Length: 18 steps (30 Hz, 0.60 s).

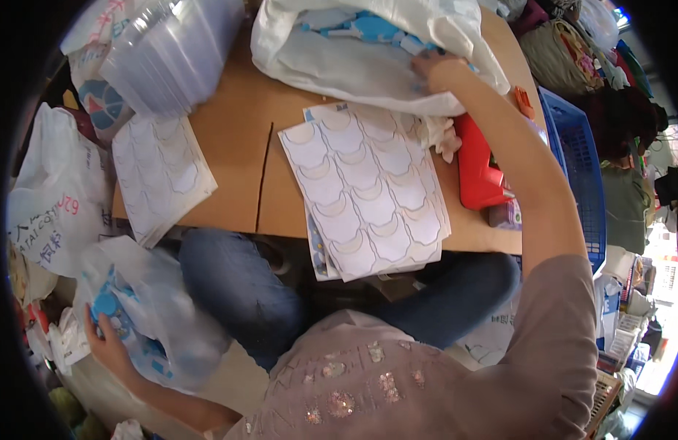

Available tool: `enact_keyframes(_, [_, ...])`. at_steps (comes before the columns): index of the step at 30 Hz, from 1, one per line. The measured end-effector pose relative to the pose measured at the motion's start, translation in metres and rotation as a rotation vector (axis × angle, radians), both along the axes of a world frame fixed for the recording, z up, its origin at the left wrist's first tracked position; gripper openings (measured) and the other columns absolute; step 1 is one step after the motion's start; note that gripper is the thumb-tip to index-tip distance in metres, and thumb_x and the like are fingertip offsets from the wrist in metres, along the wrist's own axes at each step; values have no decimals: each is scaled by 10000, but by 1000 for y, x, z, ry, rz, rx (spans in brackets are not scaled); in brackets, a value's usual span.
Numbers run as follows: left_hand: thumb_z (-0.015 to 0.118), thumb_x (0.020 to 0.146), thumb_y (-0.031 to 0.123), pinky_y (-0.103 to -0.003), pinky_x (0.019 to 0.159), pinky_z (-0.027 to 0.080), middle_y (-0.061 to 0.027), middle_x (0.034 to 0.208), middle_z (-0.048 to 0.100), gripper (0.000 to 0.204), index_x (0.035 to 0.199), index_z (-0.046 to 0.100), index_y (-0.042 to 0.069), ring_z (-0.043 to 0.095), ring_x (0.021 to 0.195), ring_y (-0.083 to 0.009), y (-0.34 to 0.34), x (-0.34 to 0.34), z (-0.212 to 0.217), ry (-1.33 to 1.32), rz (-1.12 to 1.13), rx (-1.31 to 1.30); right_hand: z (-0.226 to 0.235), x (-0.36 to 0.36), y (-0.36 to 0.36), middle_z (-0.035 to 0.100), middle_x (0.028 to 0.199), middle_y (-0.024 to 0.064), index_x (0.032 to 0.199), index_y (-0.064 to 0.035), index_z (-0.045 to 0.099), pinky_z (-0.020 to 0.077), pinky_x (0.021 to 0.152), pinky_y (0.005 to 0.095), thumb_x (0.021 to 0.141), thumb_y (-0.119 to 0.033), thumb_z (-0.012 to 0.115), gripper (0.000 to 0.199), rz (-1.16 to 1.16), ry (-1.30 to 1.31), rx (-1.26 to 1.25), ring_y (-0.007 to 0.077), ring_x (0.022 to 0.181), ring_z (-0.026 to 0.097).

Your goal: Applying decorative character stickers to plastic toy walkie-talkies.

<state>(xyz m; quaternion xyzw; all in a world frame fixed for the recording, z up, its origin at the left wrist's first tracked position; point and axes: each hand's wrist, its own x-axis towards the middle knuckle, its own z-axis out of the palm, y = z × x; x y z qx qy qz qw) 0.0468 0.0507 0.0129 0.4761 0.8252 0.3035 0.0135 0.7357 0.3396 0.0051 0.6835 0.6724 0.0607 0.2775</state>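
Observation:
My right hand (436,67) reaches into a large white sack (339,77) at the far side of the table. Its curled fingers are among light-blue pieces (368,29), and what they grip is partly hidden. Low on the left, my left hand (108,350) is at a translucent plastic bag (185,330) beside my knee. Its fingers close on a light-blue piece (104,302) at the bag's mouth. More blue pieces show through the plastic. Between my arms lies a stack of white sheets (368,183) with rows of outlined shapes, overhanging the table's near edge.
A smaller stack of sheets (159,172) lies on the brown table (233,176) at left, by clear plastic boxes (170,59). Under my right forearm are a red tool-like object (478,165) and crumpled tissue (443,136). A blue crate (577,161) stands to the right.

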Motion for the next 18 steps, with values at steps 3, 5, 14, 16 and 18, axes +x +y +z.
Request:
enact_keyframes(3, [604,947,254,-316,890,474,-131,1240,625,444,1372,552,133,606,1054,-198,21,21,13,23,33,-28,-10,33,9,524,1362,95,1328,-222,510,457,970,557,842,-328,673,523,81,-47,-18,364,1206,562])
enact_keyframes(5, [582,962,234,-324,912,464,-138,1283,599,413,1353,562,104,586,1107,-222,19,47,38,39,-28,136,-8,36,14,609,1264,109,1287,-156,555,515,919,443,822,-328,701,516,167,-72,-5,335,1127,618])
enact_keyframes(14, [814,747,332,-343,587,419,-70,728,540,356,854,620,54,536,670,-239,48,333,-23,-400,-909,15,50,-33,-37,666,1050,148,1256,-114,561,487,835,394,813,-403,728,555,430,742,304,311,961,635])
enact_keyframes(16, [820,720,332,-385,689,425,-80,823,537,388,898,598,68,542,796,-287,62,341,-48,21,-820,145,70,-79,-63,683,1063,126,1281,-102,545,499,837,385,799,-511,705,652,251,897,299,296,944,662])
enact_keyframes(18, [824,700,351,-399,731,414,-78,854,535,415,903,584,79,532,842,-293,80,354,-53,53,-765,100,82,-83,-79,687,1028,128,1275,-98,554,501,821,378,801,-516,704,649,246,931,363,288,922,664])
